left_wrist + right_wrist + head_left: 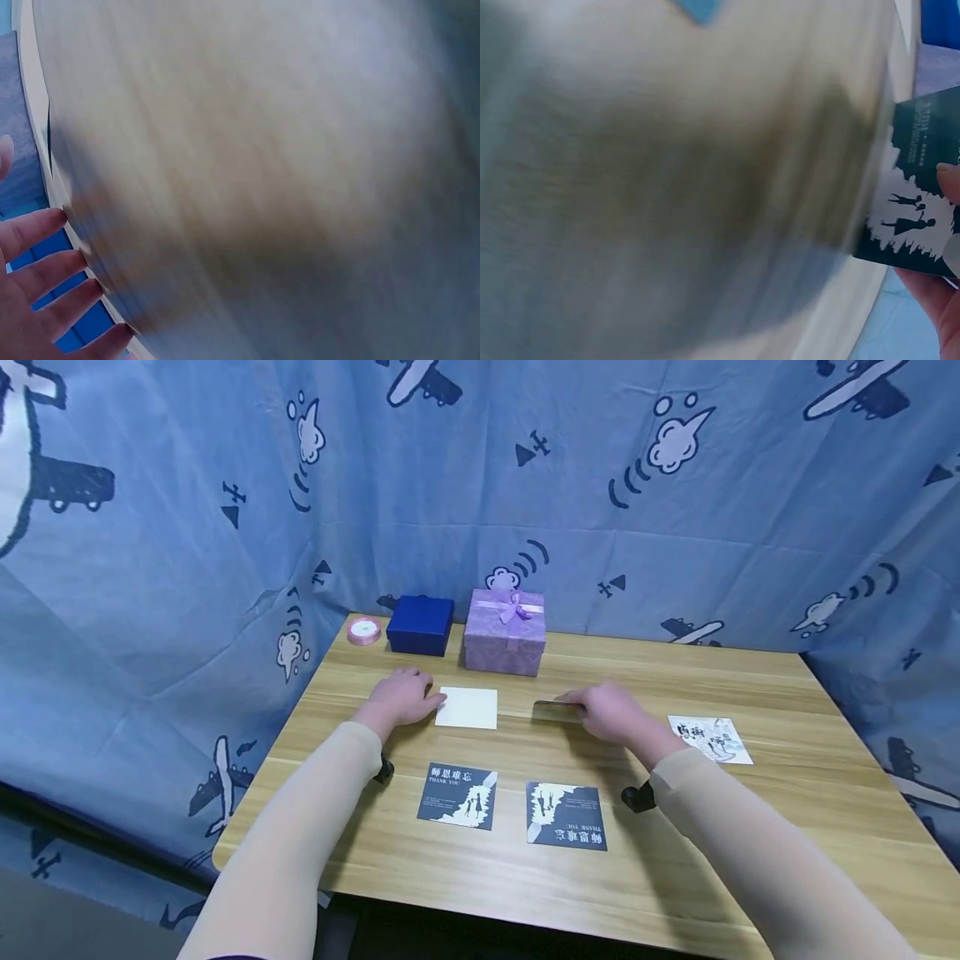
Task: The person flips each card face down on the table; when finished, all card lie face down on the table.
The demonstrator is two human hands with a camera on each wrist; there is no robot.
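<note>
My left hand (401,697) rests on the table beside a blank white card (467,708), its thumb reaching the card's left edge. In the left wrist view, the fingers (71,304) are spread and fairly straight, tips at the wood. Between the thumb and fingers of my right hand (611,712), a dark green printed card (915,217) is pinched. White artwork with small dark figures shows on it in the right wrist view. From the head, this card appears nearly edge-on, raised over the table right of the white card.
Two dark thank-you cards, left (457,796) and right (566,815), lie near the front. A white lettered card (709,739) lies right. Behind stand a pink ribbon roll (363,631), a blue box (420,625) and a purple bow-tied gift box (504,639), before a blue curtain (450,460).
</note>
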